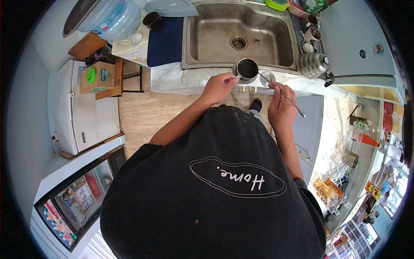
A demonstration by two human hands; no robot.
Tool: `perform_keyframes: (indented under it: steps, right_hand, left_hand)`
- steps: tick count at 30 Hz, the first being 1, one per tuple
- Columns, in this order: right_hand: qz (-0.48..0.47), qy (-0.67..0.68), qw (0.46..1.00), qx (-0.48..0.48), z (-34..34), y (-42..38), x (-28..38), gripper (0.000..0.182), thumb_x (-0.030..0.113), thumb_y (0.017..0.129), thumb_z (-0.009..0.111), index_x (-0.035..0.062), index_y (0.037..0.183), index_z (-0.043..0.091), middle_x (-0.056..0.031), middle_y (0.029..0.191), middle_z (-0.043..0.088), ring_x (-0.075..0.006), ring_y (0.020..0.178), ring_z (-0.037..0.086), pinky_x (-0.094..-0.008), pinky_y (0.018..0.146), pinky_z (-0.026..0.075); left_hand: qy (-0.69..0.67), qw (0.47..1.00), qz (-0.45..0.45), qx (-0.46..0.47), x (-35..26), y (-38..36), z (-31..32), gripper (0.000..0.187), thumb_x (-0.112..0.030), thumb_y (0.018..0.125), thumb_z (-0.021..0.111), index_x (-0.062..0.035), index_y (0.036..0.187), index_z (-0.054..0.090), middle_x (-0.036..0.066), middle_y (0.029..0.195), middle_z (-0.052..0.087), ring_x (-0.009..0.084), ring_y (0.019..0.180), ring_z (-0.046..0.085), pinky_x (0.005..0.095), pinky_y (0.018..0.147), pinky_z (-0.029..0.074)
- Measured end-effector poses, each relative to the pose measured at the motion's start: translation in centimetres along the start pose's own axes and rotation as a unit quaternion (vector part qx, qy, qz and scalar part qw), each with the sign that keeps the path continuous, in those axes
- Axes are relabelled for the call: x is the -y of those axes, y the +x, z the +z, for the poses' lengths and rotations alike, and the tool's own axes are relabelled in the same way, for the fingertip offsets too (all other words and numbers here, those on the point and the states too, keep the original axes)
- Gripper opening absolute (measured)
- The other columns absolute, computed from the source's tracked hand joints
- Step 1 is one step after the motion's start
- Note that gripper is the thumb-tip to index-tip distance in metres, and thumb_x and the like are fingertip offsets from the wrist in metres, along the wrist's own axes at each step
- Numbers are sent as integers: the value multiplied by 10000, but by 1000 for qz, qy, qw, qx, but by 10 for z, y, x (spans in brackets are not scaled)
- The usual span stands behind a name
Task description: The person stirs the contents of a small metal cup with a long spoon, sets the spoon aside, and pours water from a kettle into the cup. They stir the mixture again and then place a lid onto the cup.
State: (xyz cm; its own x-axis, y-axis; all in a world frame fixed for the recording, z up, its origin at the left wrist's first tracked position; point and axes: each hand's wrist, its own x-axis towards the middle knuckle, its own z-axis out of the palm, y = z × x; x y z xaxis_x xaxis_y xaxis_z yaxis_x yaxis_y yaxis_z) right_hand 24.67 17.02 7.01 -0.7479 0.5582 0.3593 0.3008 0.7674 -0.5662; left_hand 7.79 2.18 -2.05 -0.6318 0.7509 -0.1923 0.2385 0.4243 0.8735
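Left hand point(219, 88): fingers closed on the handle side of a small metal cup point(246, 70), just beyond the fingertips. Cup probably stiff and fairly light, heavier if the dark inside is liquid (cannot tell); smooth wall likely slippery when wet, so handle is the better hold. Right hand point(281, 105): pinching a thin spoon point(294, 103), far end at cup's rim; likely rigid, light, best held mid-shaft. Just beyond right fingertips, a clear glass point(268, 77), presumably fragile. Farther out, sink point(215, 30).
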Motion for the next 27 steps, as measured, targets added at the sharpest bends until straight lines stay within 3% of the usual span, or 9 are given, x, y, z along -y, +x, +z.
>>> perform_keyframes:
  steps: [4,7,11,13,16,22,27]
  right_hand:
    - [-34,-3,999,-12,10,2,4,170,61,1019,532,39,1019,701,-123,1013,722,-358,997,650,-437,912,507]
    - [-36,17,999,-15,12,6,-4,90,73,999,579,54,1053,648,-113,1014,715,-386,960,652,-507,1018,466]
    - [-14,12,1000,-15,4,-2,-8,100,64,1005,566,50,1045,657,-111,1011,720,-370,960,659,-501,1006,468]
    - [1,21,1000,4,3,-9,-7,138,62,1016,551,39,1051,683,-116,1040,729,-383,1038,640,-481,960,493]
    - [-35,14,999,8,7,-6,-4,142,65,1019,548,42,1048,684,-108,1032,736,-376,1027,646,-477,974,493]
    - [5,16,1000,-9,6,1,-6,137,62,1018,550,41,1042,683,-99,1023,739,-381,999,667,-486,1053,469]
    - [-29,28,999,8,4,-4,-5,139,52,1015,548,39,1044,684,-96,1019,739,-377,997,667,-486,1052,469]
  left_hand:
    - [-1,1000,-3,0,4,2,3,270,-280,1000,634,-32,1077,705,137,945,733,235,870,681,365,836,522]
    - [3,1000,-3,1,4,2,2,272,-283,1000,635,-31,1077,703,138,951,732,236,870,679,365,834,522]
    - [-4,999,24,-31,11,3,7,291,-323,966,667,-50,1057,710,159,887,725,279,804,693,380,744,536]
    - [-6,999,16,-33,11,3,6,296,-327,967,666,-49,1060,709,160,890,726,279,807,694,381,748,537]
    - [-3,999,10,-32,11,4,7,302,-332,968,666,-48,1062,709,163,895,727,280,812,695,382,751,538]
    - [-8,1000,7,-29,13,4,8,302,-330,966,666,-51,1073,713,169,912,728,286,827,700,386,757,539]
    - [-11,999,10,-31,8,2,6,298,-326,964,668,-53,1071,716,170,921,731,288,843,706,388,763,541]
